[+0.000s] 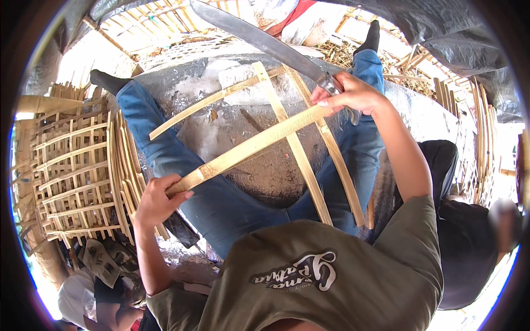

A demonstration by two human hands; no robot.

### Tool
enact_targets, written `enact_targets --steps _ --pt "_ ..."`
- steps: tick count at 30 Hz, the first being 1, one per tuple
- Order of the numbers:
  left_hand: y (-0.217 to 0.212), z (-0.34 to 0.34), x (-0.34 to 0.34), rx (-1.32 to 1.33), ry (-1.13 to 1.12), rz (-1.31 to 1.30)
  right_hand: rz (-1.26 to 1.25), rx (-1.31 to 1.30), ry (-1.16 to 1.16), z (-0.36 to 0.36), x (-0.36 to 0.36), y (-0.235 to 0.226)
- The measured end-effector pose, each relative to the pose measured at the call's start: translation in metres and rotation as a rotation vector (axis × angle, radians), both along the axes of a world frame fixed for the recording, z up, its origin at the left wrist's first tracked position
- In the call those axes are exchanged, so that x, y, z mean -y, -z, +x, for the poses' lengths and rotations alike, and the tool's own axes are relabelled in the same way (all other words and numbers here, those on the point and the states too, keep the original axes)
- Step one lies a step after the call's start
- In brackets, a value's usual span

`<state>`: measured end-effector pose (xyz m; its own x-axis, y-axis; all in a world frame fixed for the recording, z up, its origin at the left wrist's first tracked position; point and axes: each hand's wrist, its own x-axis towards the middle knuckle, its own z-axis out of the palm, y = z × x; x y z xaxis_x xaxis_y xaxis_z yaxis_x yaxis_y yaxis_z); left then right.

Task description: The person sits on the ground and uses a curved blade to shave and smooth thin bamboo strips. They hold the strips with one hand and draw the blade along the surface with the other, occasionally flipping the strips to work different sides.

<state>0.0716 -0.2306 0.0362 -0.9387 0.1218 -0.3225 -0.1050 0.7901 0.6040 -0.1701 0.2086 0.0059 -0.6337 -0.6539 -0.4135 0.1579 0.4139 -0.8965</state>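
Observation:
My left hand (161,203) is closed round the near end of a flat bamboo strip (243,150). The strip slants up to the right across my lap, and its far end meets my right hand (353,95). That hand is closed on the handle of a machete (256,41), with its thumb and fingers also at the strip's end. The long blade points away to the upper left. Beneath the held strip lie two long bamboo slats (302,151), roughly side by side. A further slat (212,98) crosses near their far ends.
Woven bamboo lattice panels (74,174) stand at the left, beside a stack of strips (124,160). My outstretched legs (149,129) flank the grey ground. A person in dark clothes (469,243) sits close at right; another person (83,295) is at lower left. Bamboo scraps (342,55) lie beyond.

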Motion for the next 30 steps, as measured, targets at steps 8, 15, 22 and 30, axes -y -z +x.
enact_targets --steps 8,15,22,30 --pt "-0.017 -0.018 0.017 -0.408 -0.025 -0.157 -0.091 0.204 0.202 0.045 -0.003 0.004" --pt "0.046 0.012 -0.004 -1.472 -1.131 0.331 -0.323 0.417 0.604 0.066 0.008 0.009" --pt "0.077 -0.048 -0.182 -0.423 -0.497 0.823 -0.496 0.514 0.751 0.089 0.027 0.028" --pt "0.076 -0.111 -0.215 -0.294 -0.378 1.168 -0.563 0.528 0.808 0.128 0.053 0.032"
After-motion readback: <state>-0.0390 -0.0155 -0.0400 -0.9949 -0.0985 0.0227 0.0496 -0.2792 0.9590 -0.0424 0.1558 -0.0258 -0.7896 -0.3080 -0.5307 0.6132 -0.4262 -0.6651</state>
